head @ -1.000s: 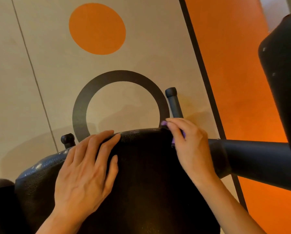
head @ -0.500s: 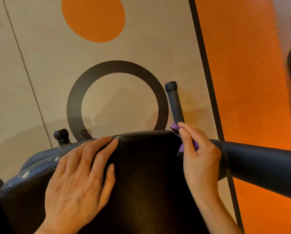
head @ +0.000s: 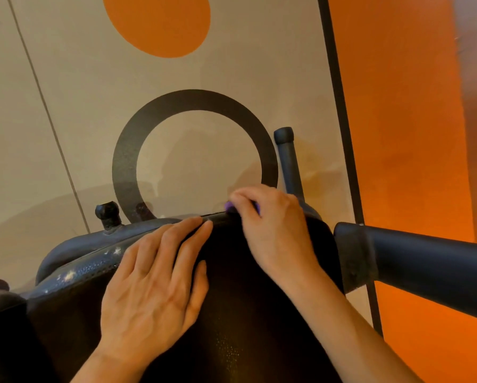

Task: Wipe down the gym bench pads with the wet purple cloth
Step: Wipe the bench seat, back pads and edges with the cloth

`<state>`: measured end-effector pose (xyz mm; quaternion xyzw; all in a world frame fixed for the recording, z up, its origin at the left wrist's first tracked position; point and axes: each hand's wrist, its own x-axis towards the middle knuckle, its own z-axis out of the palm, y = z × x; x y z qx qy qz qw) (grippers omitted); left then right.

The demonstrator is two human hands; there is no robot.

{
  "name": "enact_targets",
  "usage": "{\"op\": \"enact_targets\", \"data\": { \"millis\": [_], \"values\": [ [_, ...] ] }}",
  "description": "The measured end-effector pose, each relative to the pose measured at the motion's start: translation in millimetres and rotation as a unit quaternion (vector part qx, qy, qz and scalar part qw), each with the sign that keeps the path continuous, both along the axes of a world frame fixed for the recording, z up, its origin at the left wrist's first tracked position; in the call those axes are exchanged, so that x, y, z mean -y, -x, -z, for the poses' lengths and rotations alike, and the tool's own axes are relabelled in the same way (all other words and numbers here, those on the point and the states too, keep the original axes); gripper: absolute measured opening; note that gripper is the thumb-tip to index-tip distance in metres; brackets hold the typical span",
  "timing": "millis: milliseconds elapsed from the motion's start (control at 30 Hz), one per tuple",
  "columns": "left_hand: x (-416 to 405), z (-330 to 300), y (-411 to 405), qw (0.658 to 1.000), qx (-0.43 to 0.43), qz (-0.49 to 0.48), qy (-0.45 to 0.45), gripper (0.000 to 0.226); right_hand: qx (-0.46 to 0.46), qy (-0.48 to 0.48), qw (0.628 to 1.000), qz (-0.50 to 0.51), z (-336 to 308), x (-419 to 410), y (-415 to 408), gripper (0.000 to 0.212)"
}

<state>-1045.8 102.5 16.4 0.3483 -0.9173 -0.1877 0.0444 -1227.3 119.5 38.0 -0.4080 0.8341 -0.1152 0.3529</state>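
Right hand (head: pixel 270 230) is curled tight around the purple cloth (head: pixel 229 207), which pokes out at its 11 o'clock on the pad (head: pixel 245 313) edge. Left hand (head: pixel 154 283) lies flat and open, holding nothing.

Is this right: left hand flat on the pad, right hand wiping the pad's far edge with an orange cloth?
Not quite. In the head view the cloth under the right hand is purple. The left hand is flat on the pad.

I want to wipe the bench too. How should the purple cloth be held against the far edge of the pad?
Bunch the purple cloth inside curled fingers, as the right hand does, and come from above, over the pad. The rim is narrow and rounded, so a small wad pressed down likely follows it better than a flat sheet.
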Motion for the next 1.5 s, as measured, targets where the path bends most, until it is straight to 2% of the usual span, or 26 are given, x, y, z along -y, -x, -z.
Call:
{"op": "enact_targets", "data": {
  "millis": [67, 133, 233, 300, 433, 500, 567, 633, 733, 800, 833, 900, 1000, 1067, 1167, 1233, 1300, 1400, 1433, 1500],
  "values": [
    [-0.2, 0.2, 0.2, 1.000, -0.005, -0.002, 0.003, 0.051, 0.064, -0.009, 0.997, -0.031, -3.6, 4.8, 3.6, 0.028],
    [-0.7, 0.4, 0.0, 1.000, -0.006, -0.005, 0.001, 0.051, 0.110, -0.054, 0.992, 0.019, -8.6, -5.2, 34.6, 0.025],
    [-0.6, 1.8, -0.3, 1.000, 0.001, -0.004, 0.004, 0.051, 0.015, -0.091, 0.991, 0.099, -9.6, -24.7, 58.5, 0.025],
    [-0.7, 1.2, 0.3, 1.000, -0.003, -0.008, 0.001, 0.050, -0.032, -0.059, 0.995, 0.075, -0.9, -18.6, 39.7, 0.026],
    [-1.0, 2.8, 1.0, 1.000, -0.006, -0.011, -0.001, 0.050, 0.060, 0.017, 0.998, -0.031, -3.8, 4.0, 2.0, 0.024],
    [-0.1, 1.2, 0.6, 1.000, -0.007, -0.010, -0.008, 0.050, 0.092, -0.001, 0.996, -0.005, -12.8, 0.2, 19.7, 0.021],
    [1.9, -1.6, -0.4, 1.000, -0.015, -0.016, -0.020, 0.050, 0.068, -0.020, 0.995, 0.065, -18.8, -12.3, 35.9, 0.021],
    [2.3, -5.8, -1.3, 0.998, -0.040, -0.028, -0.045, 0.047, 0.035, 0.015, 0.995, 0.087, -14.8, -16.5, 25.4, 0.021],
    [1.6, -13.8, -8.8, 0.990, -0.097, -0.051, -0.086, 0.047, 0.105, 0.077, 0.991, -0.021, -10.1, 8.5, -25.7, 0.019],
    [2.9, -16.5, -26.4, 0.983, -0.098, -0.119, -0.096, 0.050, 0.154, 0.071, 0.982, -0.081, -13.1, 18.8, -39.1, 0.017],
    [2.8, -15.9, -38.7, 0.977, -0.085, -0.168, -0.096, 0.051, 0.156, 0.056, 0.984, -0.072, -16.0, 18.3, -31.8, 0.018],
    [0.9, -13.5, -60.1, 0.961, -0.052, -0.255, -0.097, 0.055, 0.125, 0.041, 0.991, 0.008, -23.1, 6.2, -5.6, 0.020],
    [-5.6, -4.6, -68.6, 0.954, -0.023, -0.287, -0.083, 0.057, 0.044, 0.073, 0.991, 0.106, -24.9, -11.2, -0.4, 0.019],
    [-6.8, 0.4, -65.9, 0.956, -0.026, -0.284, -0.067, 0.055, 0.042, 0.105, 0.991, 0.067, -16.0, -1.2, -33.8, 0.018],
    [-6.1, 2.9, -67.9, 0.959, -0.031, -0.278, -0.051, 0.054, 0.074, 0.134, 0.985, -0.078, -13.5, 16.5, -87.1, 0.017],
    [-7.0, 4.3, -69.6, 0.959, -0.031, -0.278, -0.045, 0.053, 0.115, 0.144, 0.975, -0.122, -17.0, 12.6, -76.6, 0.021],
    [-7.4, 4.6, -69.6, 0.959, -0.038, -0.277, -0.044, 0.053, 0.119, 0.134, 0.982, -0.065, -20.3, -2.5, -41.3, 0.026],
    [-8.1, 6.8, -70.2, 0.959, -0.048, -0.277, -0.044, 0.051, 0.025, 0.138, 0.989, 0.051, -19.8, -19.2, -24.5, 0.024],
    [-8.0, 7.1, -70.5, 0.958, -0.050, -0.278, -0.042, 0.051, 0.009, 0.148, 0.988, 0.048, -16.4, -14.9, -37.5, 0.023],
    [-6.9, 7.3, -70.2, 0.959, -0.048, -0.277, -0.042, 0.051, 0.012, 0.177, 0.984, -0.020, -9.0, 0.8, -77.1, 0.021]
  ]
}}
